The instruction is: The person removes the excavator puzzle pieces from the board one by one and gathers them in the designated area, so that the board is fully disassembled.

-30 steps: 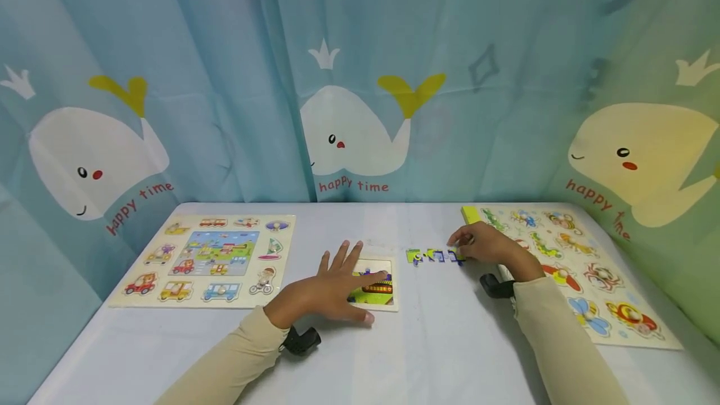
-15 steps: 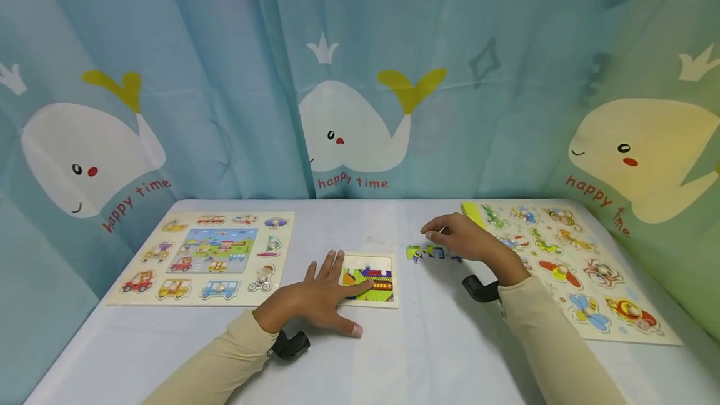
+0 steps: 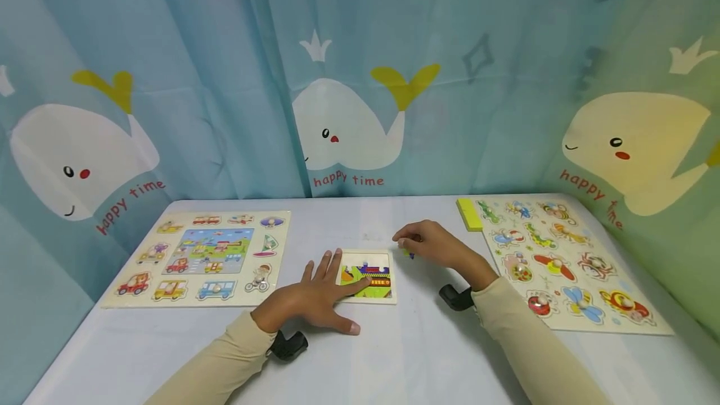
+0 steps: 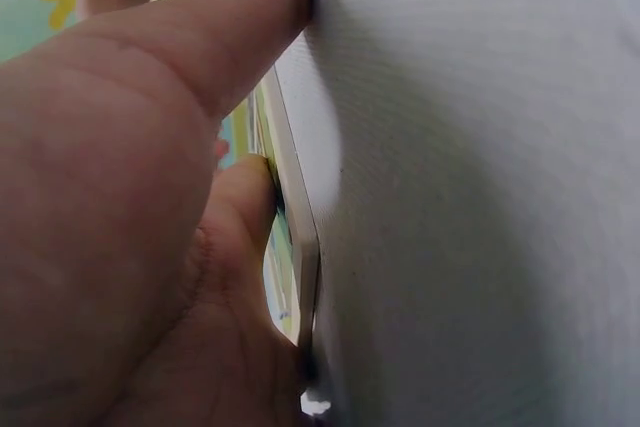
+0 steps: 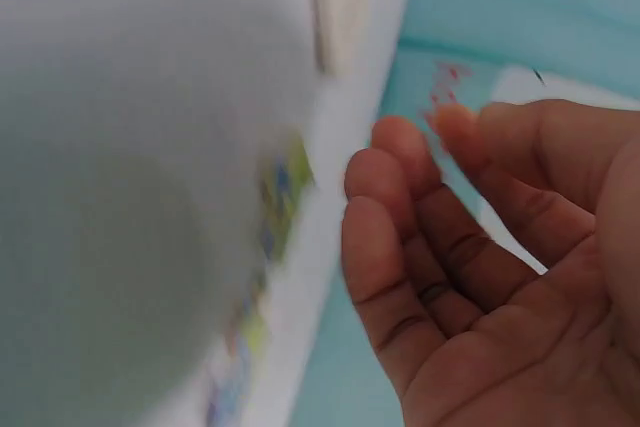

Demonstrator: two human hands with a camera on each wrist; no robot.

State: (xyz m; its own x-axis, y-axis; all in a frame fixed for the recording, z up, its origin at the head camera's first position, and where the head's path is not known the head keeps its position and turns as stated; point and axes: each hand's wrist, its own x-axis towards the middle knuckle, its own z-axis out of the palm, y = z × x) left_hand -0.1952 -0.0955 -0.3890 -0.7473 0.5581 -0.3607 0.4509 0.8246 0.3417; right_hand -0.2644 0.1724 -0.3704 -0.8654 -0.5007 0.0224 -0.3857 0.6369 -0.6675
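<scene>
My left hand (image 3: 315,302) lies spread across the left part of a small wooden puzzle tray (image 3: 394,280). Its index finger rests on the assembled train picture (image 3: 379,289), whose upper strip is bare board. In the left wrist view the thumb (image 4: 230,27) is down on the cloth beside the tray's edge (image 4: 290,177). My right hand (image 3: 433,247) hovers just right of the tray, fingers loosely bent and no piece showing between them. Loose jigsaw pieces (image 5: 285,192) lie in a row on the table below it, mostly hidden by the hand in the head view.
A vehicle peg puzzle board (image 3: 191,295) lies on the left of the white-covered table. On the right is an insect peg puzzle board (image 3: 607,324), with a yellow block (image 3: 469,215) at its far left corner. A blue whale-print curtain (image 3: 253,111) stands behind.
My right hand has lifted from the right end of the loose pieces and moved left over them toward the tray. The left hand has drawn slightly back and left, still on the tray.
</scene>
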